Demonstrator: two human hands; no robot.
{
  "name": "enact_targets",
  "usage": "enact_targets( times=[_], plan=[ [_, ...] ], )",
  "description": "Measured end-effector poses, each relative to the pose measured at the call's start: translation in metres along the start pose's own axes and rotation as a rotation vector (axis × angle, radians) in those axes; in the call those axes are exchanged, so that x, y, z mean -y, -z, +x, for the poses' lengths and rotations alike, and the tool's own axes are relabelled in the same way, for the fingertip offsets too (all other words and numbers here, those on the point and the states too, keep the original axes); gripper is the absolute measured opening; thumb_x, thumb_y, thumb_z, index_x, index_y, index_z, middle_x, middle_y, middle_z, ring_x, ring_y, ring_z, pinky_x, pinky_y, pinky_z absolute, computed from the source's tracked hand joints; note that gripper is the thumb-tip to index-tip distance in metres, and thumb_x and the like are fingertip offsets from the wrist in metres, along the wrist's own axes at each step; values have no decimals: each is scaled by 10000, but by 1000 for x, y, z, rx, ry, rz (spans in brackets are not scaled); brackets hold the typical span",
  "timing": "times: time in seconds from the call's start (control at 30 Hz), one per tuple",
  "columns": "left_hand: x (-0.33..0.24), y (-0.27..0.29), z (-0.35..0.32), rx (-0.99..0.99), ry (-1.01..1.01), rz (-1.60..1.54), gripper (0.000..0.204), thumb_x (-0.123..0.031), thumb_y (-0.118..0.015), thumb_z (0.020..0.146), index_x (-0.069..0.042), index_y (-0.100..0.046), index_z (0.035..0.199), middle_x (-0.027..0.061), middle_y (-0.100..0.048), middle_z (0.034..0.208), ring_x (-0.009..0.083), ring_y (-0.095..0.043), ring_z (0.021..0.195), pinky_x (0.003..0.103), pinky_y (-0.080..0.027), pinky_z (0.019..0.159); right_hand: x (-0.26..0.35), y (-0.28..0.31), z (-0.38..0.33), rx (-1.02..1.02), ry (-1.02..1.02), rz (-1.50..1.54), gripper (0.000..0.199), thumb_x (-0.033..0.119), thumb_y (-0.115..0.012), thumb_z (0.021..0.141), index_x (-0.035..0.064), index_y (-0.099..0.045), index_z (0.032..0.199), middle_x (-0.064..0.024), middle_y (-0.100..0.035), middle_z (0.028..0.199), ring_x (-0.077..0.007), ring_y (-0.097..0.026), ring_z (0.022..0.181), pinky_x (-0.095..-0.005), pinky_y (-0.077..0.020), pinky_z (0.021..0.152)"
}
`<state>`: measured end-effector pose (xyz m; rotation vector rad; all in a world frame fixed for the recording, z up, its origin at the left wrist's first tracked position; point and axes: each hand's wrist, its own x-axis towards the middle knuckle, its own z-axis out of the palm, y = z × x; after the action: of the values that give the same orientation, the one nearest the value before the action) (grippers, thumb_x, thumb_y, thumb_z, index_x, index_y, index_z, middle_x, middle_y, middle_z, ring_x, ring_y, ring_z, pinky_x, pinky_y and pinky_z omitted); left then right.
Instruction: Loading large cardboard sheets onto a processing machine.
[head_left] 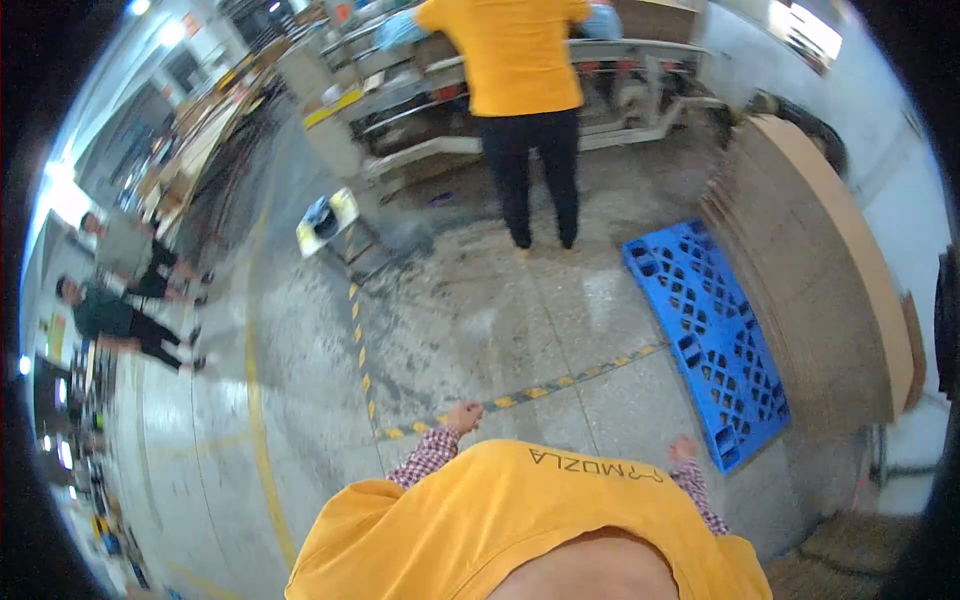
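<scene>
Both my forearms, in red-and-white checked sleeves under a yellow shirt point(480, 515), reach just past the shirt's front. My left hand point(465, 416) hangs over the grey floor beside the yellow-and-black striped tape point(535, 393). Its fingers look loosely curled, and nothing shows in them. On the other side, my right hand point(683, 449) is small and blurred, so its fingers cannot be made out. Nearest to it, apart from it, lies a blue plastic pallet point(705, 335) with a grid of openings.
A tall stack of brown cardboard sheets point(800, 270) stands right of the pallet. Ahead, a person in a yellow shirt point(525, 60) faces a long machine point(640, 110). A small stool point(335, 225) bears a dark item. Two people point(125, 320) stand at far left.
</scene>
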<state>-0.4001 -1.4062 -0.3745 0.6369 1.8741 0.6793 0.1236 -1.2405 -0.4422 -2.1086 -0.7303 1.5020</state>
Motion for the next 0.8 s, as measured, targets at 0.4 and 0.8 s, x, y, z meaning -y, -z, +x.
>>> enact_targets(
  times=[0.4, 0.8],
  plan=[
    [228, 72, -122, -547, 358, -382, 303, -264, -557, 781, -42, -611, 979, 79, -636, 786, 175, -599, 602, 304, -500, 564, 54, -266, -111, 655, 515, -619, 291, 257, -507, 838, 20, -561, 998, -69, -607, 732, -136, -591, 580, -251, -434, 444],
    [373, 103, -235, -872, 719, -858, 293, -243, -508, 824, -21, -570, 1004, 87, -606, 817, 176, -584, 572, 282, -479, 488, 32, -422, -169, 866, 833, -1388, 313, 299, -550, 759, 2, -609, 678, -123, -606, 617, -219, -600, 576, -361, -465, 543]
  ],
)
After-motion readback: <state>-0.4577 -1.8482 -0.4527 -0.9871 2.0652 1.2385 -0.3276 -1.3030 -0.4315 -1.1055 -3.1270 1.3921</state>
